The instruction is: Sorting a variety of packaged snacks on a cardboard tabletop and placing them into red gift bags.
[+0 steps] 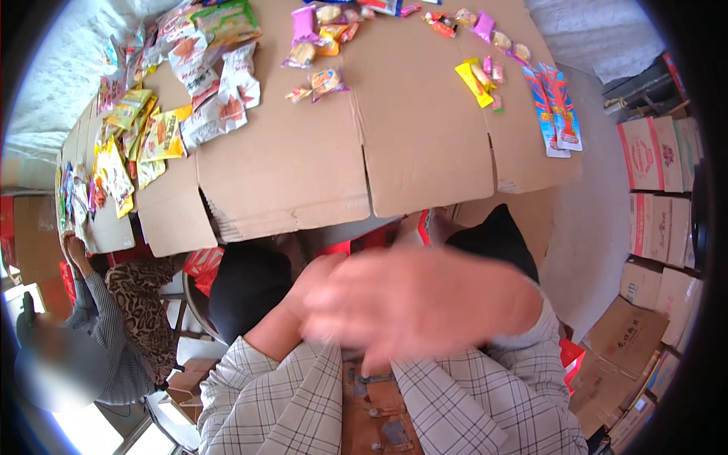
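My right hand (409, 299) is raised above my lap, pointing to the left and smeared by motion, so its fingers cannot be made out. Behind it is my left hand (313, 282), mostly covered, with its fingers hidden. Nothing held shows in either hand. Both are apart from the cardboard-covered table (288, 178) in front of me. On the far part of the cardboard lie small wrapped snacks (327, 81), a yellow packet (474, 82) and two blue-and-red packets (557, 110). White snack bags (216, 114) and yellow snack bags (163, 133) are heaped at the left.
A person in a striped sleeve (95, 296) sits at the left, hands at the table's edge. Stacked cartons (652, 227) line the right side, with an opened brown box (626, 334) lower down. The cardboard's near edge (296, 227) has slits and hangs over my knees.
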`<state>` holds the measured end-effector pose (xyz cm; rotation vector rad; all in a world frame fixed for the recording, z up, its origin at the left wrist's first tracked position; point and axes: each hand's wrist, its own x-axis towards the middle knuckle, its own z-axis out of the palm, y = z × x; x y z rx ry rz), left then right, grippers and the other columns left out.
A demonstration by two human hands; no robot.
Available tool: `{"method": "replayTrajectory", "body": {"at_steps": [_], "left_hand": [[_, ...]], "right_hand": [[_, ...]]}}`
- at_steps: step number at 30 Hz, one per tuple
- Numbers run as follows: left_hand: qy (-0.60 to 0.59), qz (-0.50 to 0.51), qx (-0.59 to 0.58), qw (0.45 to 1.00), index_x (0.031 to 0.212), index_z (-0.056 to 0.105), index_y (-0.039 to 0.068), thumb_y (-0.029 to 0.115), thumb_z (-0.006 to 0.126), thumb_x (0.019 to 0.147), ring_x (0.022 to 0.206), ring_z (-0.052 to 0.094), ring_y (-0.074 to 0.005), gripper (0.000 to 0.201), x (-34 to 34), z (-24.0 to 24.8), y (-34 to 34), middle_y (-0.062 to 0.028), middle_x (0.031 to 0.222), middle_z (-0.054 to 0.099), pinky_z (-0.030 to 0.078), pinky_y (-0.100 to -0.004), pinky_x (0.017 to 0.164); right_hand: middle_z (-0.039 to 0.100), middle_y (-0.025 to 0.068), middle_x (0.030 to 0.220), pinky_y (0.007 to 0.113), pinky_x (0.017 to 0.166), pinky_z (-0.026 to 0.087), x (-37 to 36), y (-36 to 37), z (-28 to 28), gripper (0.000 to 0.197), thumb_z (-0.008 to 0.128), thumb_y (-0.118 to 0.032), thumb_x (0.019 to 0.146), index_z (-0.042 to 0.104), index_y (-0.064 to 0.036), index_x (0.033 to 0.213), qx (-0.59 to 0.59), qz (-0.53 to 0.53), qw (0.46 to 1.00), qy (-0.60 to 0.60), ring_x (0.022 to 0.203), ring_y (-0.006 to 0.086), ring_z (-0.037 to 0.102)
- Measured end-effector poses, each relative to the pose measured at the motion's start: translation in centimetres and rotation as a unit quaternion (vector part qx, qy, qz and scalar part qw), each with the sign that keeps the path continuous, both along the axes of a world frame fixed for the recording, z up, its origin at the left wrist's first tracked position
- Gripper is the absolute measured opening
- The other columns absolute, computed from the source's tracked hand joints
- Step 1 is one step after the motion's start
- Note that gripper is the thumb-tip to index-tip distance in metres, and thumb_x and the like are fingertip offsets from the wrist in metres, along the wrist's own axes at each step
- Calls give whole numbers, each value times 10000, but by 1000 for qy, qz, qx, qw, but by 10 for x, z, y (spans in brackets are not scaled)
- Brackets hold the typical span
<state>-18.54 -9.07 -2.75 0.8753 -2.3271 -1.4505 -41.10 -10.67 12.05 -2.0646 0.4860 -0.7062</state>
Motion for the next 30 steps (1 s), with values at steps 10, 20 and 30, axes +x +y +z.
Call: {"method": "replayTrajectory", "body": {"at_steps": [10, 20, 30], "left_hand": [[-110, -155, -248, 950, 815, 622, 109, 159, 654, 800, 845, 619, -269, 61, 3, -1, -6, -55, 822, 585, 534, -413, 710], [-89, -150, -245, 954, 822, 623, 102, 156, 653, 808, 864, 621, -264, 63, -1, -1, -7, -54, 831, 591, 539, -408, 740], [-88, -135, -256, 953, 858, 647, 113, 173, 657, 803, 881, 625, -265, 82, 7, -4, -7, -45, 855, 608, 535, -408, 719]], "right_hand": [[638, 272, 1272, 412, 949, 541, 21, 32, 55, 403, 675, -173, 889, 652, 123, 1162, 87, 179, 938, -285, 1121, 346, 642], [719, 150, 951, 379, 821, 571, -44, 33, 92, 254, 624, -132, 912, 714, 50, 1063, 1, 261, 935, -239, 945, 328, 682], [712, 125, 1054, 426, 830, 563, -29, -28, 25, 245, 698, -215, 929, 704, -26, 1084, 16, -119, 983, -142, 925, 347, 694]]}}
